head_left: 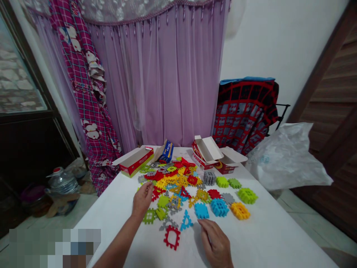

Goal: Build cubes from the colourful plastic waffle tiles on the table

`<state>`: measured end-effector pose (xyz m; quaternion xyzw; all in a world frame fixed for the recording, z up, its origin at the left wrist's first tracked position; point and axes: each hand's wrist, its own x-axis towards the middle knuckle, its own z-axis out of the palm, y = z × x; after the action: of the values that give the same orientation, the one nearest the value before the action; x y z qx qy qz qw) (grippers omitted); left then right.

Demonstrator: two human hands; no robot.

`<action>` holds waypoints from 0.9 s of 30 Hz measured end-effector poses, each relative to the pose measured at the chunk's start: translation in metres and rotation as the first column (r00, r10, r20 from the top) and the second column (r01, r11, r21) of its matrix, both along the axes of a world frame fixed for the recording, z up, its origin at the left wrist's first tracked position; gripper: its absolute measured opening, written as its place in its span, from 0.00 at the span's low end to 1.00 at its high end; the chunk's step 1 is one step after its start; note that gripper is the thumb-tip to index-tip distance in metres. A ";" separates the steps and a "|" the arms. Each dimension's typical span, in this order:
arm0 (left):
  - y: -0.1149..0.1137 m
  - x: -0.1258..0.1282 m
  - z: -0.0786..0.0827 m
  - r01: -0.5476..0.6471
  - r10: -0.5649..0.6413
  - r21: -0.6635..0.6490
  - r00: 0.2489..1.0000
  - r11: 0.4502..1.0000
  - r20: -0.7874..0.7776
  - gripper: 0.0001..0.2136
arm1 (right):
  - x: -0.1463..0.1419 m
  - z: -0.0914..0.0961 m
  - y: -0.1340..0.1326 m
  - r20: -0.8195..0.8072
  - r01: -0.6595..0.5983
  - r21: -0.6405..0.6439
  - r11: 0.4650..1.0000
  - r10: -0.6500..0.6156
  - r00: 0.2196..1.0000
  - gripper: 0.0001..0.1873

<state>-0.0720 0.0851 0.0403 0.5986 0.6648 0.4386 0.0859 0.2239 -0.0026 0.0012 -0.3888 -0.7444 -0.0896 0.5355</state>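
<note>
Plastic tiles [182,180], toothed squares and triangles, heaped on white table [267,234]; blue stack [219,207] and yellow stack [240,211] at right. Left hand [142,199] bent at heap's left edge; grip cannot be told. Right hand [215,240] loosely curled near stacks; grip likewise unclear. Red-sided cardboard box [137,162] beyond, open, pale inside. Blue carton [167,150] beside it; lettering too small to read.

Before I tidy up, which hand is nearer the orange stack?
Right. The right hand is left and nearside of the orange stack; the left hand is much farther left.
</note>
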 end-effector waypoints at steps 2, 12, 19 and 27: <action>0.021 -0.009 0.005 0.000 -0.001 -0.016 0.997 1.000 -0.076 0.15 | 0.001 0.009 0.006 0.027 -0.030 0.011 0.999 0.030 0.999 0.15; 0.116 -0.047 0.002 -0.097 0.012 -0.210 0.928 0.973 -0.372 0.19 | -0.025 0.098 0.185 0.310 0.189 -0.465 0.865 -0.041 0.950 0.16; 0.148 -0.050 -0.015 -0.198 0.020 -0.317 0.873 0.928 -0.486 0.26 | -0.069 0.098 0.297 0.537 0.442 -0.654 0.614 -0.035 0.843 0.28; 0.155 -0.046 -0.025 -0.118 -0.068 -0.321 0.856 0.940 -0.513 0.25 | -0.091 0.076 0.326 0.611 0.520 -0.737 0.431 0.096 0.786 0.36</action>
<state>-0.1177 0.2403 0.0150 0.6613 0.7368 0.1409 0.0008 0.1333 0.3236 0.0776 -0.6571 -0.7432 0.1253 -0.0110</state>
